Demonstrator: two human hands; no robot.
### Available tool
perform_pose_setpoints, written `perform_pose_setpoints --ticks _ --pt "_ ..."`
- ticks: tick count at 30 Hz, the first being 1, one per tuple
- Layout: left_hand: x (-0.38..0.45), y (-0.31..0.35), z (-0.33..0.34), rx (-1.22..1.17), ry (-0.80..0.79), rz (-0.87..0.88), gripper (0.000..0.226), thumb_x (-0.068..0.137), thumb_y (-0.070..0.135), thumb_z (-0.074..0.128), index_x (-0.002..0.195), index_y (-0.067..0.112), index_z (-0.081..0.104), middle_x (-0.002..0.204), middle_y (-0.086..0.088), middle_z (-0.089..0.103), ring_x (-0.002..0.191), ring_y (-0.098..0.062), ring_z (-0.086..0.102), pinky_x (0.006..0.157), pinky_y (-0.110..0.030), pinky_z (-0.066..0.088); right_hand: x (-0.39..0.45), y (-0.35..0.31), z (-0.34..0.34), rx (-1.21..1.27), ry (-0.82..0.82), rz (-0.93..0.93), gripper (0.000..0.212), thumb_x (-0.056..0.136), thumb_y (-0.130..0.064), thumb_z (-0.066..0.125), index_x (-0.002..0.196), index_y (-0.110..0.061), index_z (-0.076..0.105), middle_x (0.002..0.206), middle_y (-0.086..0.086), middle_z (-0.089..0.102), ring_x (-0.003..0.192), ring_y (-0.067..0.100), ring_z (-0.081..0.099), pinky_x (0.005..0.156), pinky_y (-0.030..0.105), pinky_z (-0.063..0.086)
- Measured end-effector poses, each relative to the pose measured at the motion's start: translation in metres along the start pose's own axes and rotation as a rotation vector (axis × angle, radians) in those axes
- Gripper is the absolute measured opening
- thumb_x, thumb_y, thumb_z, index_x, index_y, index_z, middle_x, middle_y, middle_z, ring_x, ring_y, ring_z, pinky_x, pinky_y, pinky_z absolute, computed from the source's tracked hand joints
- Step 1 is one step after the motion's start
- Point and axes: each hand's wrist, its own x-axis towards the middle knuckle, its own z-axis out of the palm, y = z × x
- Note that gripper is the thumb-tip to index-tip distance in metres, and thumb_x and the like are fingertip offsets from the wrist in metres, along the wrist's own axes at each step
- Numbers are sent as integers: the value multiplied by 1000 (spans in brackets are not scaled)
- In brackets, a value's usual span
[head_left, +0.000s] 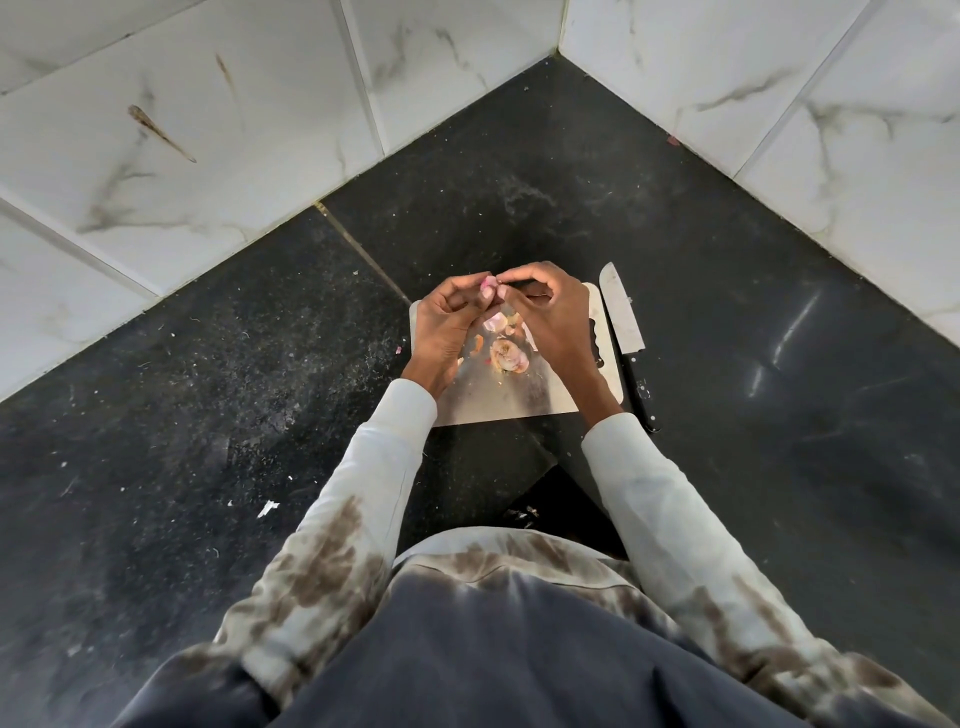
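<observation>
Evidently the peeling is under way but not finished. Both hands are raised just above the far edge of the steel board (498, 402), and the small pink bulb (489, 283) sits between their fingertips. It could be a shallot or a garlic clove; it is too small to tell which. The left hand (451, 318) has a closed grip, with thumb and curled fingers pinching the bulb from below. The right hand (551, 312) also has a closed grip, its fingertips nipping at the bulb's top, probably on a flap of skin, though the flap itself is hidden.

Loose skins (506, 354) lie on the board under the hands, pink and orange, with a small heap in the middle and a few scraps beside it. So some stripping looks done, either on this bulb or on others. I cannot tell whether any peeled bulbs lie in the heap.

The knife (622, 318) lies flat on the black bench (249, 395), just beside the board's right edge, with neither hand on it. What seems left is to clear the last skin from this bulb, and after that perhaps the cutting.
</observation>
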Motion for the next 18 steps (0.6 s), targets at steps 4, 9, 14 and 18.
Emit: perform_pose_setpoints --ticks 4,9,14,18 --pt "2 0 -1 60 48 38 37 85 16 84 120 5 78 115 -12 81 112 -28 77 104 -52 60 1 -2 -1 -41 28 -30 15 93 -22 77 105 -13 80 100 -5 77 93 3 71 83 12 56" --pt "5 -2 -2 125 76 53 30 88 9 85 117 7 79 113 -7 81 110 -23 78 103 -49 61 3 -2 -2 -83 7 -21 16 92 -25 79 104 -14 80 97 -5 78 90 8 73 83 23 62" --pt "4 -4 -2 115 72 36 27 91 8 82 118 6 80 114 -8 81 110 -23 78 104 -49 60 5 -2 -4 -93 -30 0 17 89 -24 81 101 -13 79 95 -5 78 87 8 74 81 26 64" --pt "4 -4 -2 78 59 20 27 93 7 79 120 3 79 115 -11 81 111 -26 78 104 -49 61 7 -6 -4 -102 -50 -22 14 88 -21 82 98 -12 78 93 -5 76 84 6 72 79 21 62"
